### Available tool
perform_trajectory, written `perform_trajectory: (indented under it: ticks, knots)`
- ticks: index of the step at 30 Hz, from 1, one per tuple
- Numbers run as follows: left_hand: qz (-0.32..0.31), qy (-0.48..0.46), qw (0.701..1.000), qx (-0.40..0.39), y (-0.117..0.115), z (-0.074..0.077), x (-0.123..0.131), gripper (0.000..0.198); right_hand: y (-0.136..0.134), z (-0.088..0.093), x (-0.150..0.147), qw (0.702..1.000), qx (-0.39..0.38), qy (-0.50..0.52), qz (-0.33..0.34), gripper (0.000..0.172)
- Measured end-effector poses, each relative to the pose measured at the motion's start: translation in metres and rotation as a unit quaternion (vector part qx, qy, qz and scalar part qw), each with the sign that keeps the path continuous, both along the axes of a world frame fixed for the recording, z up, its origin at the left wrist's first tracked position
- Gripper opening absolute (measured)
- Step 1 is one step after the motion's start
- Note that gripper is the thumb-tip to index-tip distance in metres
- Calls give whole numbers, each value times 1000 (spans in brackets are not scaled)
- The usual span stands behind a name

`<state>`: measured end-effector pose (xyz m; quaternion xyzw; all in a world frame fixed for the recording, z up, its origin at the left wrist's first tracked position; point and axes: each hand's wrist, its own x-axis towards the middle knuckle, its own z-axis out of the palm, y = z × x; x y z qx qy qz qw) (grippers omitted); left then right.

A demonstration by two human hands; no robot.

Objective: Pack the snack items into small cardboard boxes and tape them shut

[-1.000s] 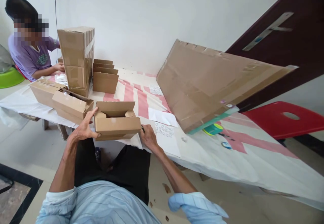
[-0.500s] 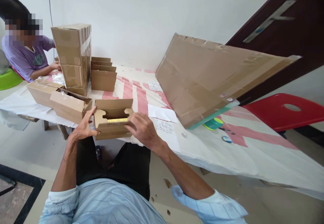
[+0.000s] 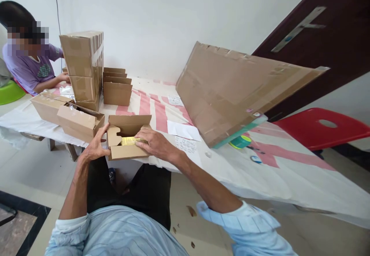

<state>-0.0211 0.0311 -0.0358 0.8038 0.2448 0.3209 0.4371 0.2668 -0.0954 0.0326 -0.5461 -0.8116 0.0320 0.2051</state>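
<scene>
A small open cardboard box (image 3: 128, 152) sits at the table's near edge, its back flap raised. Inside it lies a yellow printed packet (image 3: 127, 140), partly covered by my fingers. My left hand (image 3: 95, 144) grips the left end of the box, thumb at the front and fingers behind. Reaching over the right end, my right hand (image 3: 150, 142) has its thumb and curled fingers closed on the right part of the packet; the fingertips are partly hidden. Just left of my left hand stands another cardboard box (image 3: 76, 123) with its top partly open.
Tall taped cartons (image 3: 81, 63) and several upright cardboard boxes (image 3: 117, 94) stand behind. A large cardboard sheet (image 3: 231, 90) leans at right. Papers (image 3: 183, 130), a tape roll (image 3: 241, 142) and a red chair (image 3: 320, 127) are rightward. A person in purple (image 3: 30, 69) sits far left.
My right hand has moved left and inward, from the box's front flap edge onto the yellow packet. The front flap has tipped lower and more of the packet shows. My left hand keeps its place.
</scene>
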Motion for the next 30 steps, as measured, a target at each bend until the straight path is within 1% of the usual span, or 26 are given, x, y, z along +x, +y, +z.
perform_trajectory:
  ticks: [4, 7, 10, 15, 17, 19, 20, 22, 24, 25, 27, 30]
  knots:
    - [-2, 6, 1000, -12, 0, 2, -1, 120, 27, 17, 11, 992, -103, -77, 2, 31]
    - [-6, -1, 1000, -16, -1, 3, -1, 120, 39, 23, 16, 984, -139, -110, 28, 35]
    - [-10, -13, 1000, -18, -2, 4, 0, 121, 44, 25, 15, 978, -151, -140, 47, 32]
    - [-10, -2, 1000, -10, -4, 5, 2, 117, 42, 23, 10, 977, -135, -158, 41, 26]
    - [-15, -12, 1000, -14, -4, 3, 4, 120, 39, 23, 9, 977, -136, -162, 43, 22]
    - [-16, -25, 999, -24, -4, 0, 5, 127, 38, 25, 9, 978, -136, -150, 46, 18]
    - [-14, -29, 999, -28, -4, -1, 5, 132, 36, 28, 10, 981, -132, -135, 43, 17]
    - [-7, -29, 999, -32, -2, -3, 6, 138, 33, 37, 14, 990, -114, -74, 27, 23]
    - [-4, -23, 999, -29, 0, -3, 6, 137, 29, 49, 20, 995, -97, 34, 13, 34]
    - [-4, -19, 999, -27, 1, -2, 6, 135, 26, 56, 24, 991, -94, 99, 13, 39]
    - [-9, -7, 1000, -22, 4, 3, 7, 130, 21, 69, 31, 972, -91, 214, 12, 46]
    - [-8, 25, 1000, -12, 4, 11, 11, 118, 17, 83, 40, 949, -73, 307, -18, 54]
